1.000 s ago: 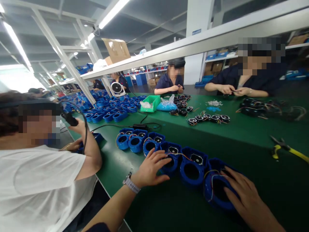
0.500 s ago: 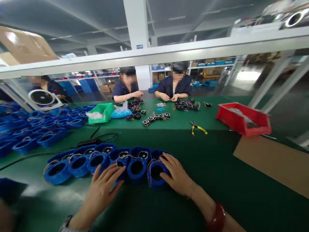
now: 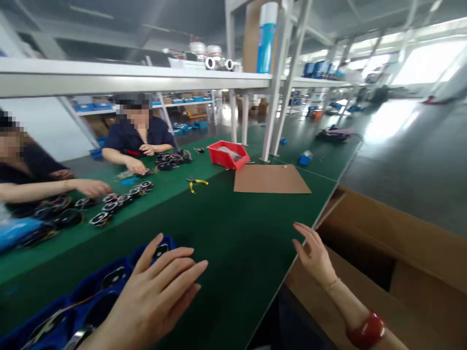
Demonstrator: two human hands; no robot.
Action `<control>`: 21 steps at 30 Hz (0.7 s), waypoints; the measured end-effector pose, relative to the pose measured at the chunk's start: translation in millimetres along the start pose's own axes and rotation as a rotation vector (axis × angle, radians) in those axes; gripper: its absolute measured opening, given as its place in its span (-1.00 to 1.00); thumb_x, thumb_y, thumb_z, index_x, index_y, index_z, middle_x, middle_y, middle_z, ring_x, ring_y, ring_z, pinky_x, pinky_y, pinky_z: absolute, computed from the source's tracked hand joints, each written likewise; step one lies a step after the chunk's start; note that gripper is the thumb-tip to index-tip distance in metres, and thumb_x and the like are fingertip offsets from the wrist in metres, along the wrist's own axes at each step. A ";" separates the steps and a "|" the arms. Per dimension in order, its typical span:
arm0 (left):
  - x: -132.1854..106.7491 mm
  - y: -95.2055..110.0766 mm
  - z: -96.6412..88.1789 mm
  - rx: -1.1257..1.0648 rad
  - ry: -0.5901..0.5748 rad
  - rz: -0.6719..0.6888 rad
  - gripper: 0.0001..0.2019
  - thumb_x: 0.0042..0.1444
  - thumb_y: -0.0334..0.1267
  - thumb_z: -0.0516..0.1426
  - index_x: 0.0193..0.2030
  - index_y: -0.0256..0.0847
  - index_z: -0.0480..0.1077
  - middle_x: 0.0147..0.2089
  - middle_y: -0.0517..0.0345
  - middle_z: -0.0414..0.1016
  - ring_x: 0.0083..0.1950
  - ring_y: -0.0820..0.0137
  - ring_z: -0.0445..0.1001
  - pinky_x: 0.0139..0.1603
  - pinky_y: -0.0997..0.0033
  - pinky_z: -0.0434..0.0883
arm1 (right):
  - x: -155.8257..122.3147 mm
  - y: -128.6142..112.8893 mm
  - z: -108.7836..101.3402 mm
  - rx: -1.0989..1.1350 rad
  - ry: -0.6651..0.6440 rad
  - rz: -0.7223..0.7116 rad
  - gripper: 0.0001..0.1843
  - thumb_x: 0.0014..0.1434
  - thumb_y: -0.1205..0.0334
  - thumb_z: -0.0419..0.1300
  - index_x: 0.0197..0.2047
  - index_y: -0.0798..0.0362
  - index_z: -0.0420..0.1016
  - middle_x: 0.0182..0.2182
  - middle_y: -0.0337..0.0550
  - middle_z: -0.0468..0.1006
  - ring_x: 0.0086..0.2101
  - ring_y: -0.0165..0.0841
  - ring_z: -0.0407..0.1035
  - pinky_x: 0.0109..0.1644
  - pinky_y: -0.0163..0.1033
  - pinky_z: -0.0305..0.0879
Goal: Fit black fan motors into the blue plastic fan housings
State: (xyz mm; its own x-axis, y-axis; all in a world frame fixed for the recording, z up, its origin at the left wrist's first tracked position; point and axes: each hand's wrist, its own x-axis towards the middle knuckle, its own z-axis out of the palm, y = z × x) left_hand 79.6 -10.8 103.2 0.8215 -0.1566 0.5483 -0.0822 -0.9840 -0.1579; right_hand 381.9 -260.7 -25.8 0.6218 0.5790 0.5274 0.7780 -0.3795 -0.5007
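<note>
My left hand hovers with fingers stretched over the near end of a row of blue plastic housings. It holds nothing, and it hides part of the row; I cannot tell whether it touches them. Black square parts and thin coloured wires sit in the housings. Out to the right, my right hand is raised by the table edge with fingers apart and nothing in it. Below and beyond it stands an open cardboard box beside the table.
On the green table lie yellow-handled pliers, a flat cardboard sheet and a red bin. Two co-workers sit opposite, among small black wired parts. Metal shelf posts rise from the table's far side.
The view has swung to the right, bringing the cardboard box into sight. My right hand has left the last blue housing and moved right to the table edge. My left hand remains near the housings.
</note>
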 end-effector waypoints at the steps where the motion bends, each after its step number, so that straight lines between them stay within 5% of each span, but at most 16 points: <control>1: 16.8 5.3 8.0 -0.035 -0.024 0.077 -0.70 0.20 -0.29 0.05 0.07 0.01 0.36 -0.16 0.27 0.53 0.01 0.34 0.46 0.43 0.01 -0.16 | -11.7 22.4 -10.5 -0.112 -0.015 0.145 -0.56 0.26 0.12 -0.02 0.16 0.08 0.26 0.13 0.02 0.31 0.15 -0.18 0.14 0.26 0.02 0.07; 4: 62.4 30.8 29.4 -0.162 -0.087 0.259 -0.74 0.23 -0.28 0.03 0.03 -0.04 0.37 -0.17 0.23 0.52 0.02 0.34 0.44 0.41 -0.06 -0.15 | -47.0 83.7 -43.4 -0.340 -0.113 0.566 -0.44 0.23 0.12 -0.05 0.21 0.25 0.20 0.20 0.13 0.19 0.21 -0.13 0.03 0.30 0.02 -0.03; 8: 116.3 79.8 57.3 -0.356 -0.253 0.493 -0.74 0.26 -0.24 0.02 0.06 -0.07 0.34 -0.17 0.17 0.51 0.01 0.31 0.42 0.34 -0.15 -0.01 | -80.7 143.1 -88.9 -0.400 -0.195 0.892 -0.35 0.25 0.06 -0.07 0.28 0.31 0.09 0.29 0.23 0.00 0.27 0.04 -0.17 0.28 0.25 -0.23; 10: 142.4 107.0 76.0 -0.419 -0.341 0.599 -0.74 0.25 -0.20 0.04 0.06 -0.09 0.33 -0.16 0.14 0.50 0.00 0.29 0.42 0.31 -0.14 0.05 | -91.7 161.8 -109.4 -0.355 -0.304 1.000 -0.38 0.26 0.04 -0.09 0.25 0.28 0.16 0.25 0.27 0.09 0.25 0.09 -0.11 0.25 0.32 -0.23; 12: 168.3 135.0 100.6 -0.441 -0.399 0.668 -0.75 0.23 -0.17 0.07 0.01 -0.12 0.35 -0.15 0.11 0.50 -0.01 0.26 0.42 0.27 -0.10 0.11 | -102.5 173.1 -124.6 -0.226 -0.462 1.031 -0.48 0.27 0.01 -0.08 0.10 0.20 0.37 0.11 0.21 0.34 0.14 0.05 0.15 0.22 0.22 -0.03; 15: 207.8 179.4 151.2 -0.402 -0.500 0.706 -0.74 0.19 -0.12 0.11 -0.06 -0.20 0.38 -0.15 0.01 0.49 -0.04 0.19 0.42 0.18 -0.05 0.22 | -121.1 183.0 -131.2 0.042 -0.717 0.980 -0.64 0.21 -0.02 0.05 -0.22 0.04 0.55 -0.19 -0.02 0.56 -0.12 -0.13 0.43 0.00 -0.06 0.34; 17: 234.8 211.1 194.2 -0.391 -0.622 0.700 -0.74 0.19 -0.13 0.11 -0.08 -0.26 0.39 -0.13 -0.07 0.48 -0.01 0.14 0.40 0.16 -0.06 0.23 | -131.9 194.1 -124.6 0.185 -0.847 0.977 -0.70 0.13 -0.01 0.15 -0.26 0.01 0.56 -0.35 -0.11 0.58 -0.30 -0.18 0.48 -0.25 -0.11 0.45; 21: 281.9 275.2 298.4 -0.427 -0.911 0.619 -0.76 0.19 -0.25 0.08 -0.07 -0.33 0.41 -0.06 -0.19 0.46 0.02 0.04 0.41 0.07 -0.11 0.28 | -140.5 249.7 -97.0 0.270 -0.837 1.004 -0.68 0.14 0.01 0.20 -0.20 0.09 0.53 -0.44 -0.14 0.55 -0.47 -0.29 0.46 -0.45 -0.18 0.45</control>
State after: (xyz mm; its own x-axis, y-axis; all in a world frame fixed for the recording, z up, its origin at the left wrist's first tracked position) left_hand 456.9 -300.4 -30.7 0.6610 -0.6685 -0.3410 -0.6476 -0.7377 0.1909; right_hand 497.5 -506.7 -158.3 0.5935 0.4366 -0.6762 -0.0843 -0.8018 -0.5916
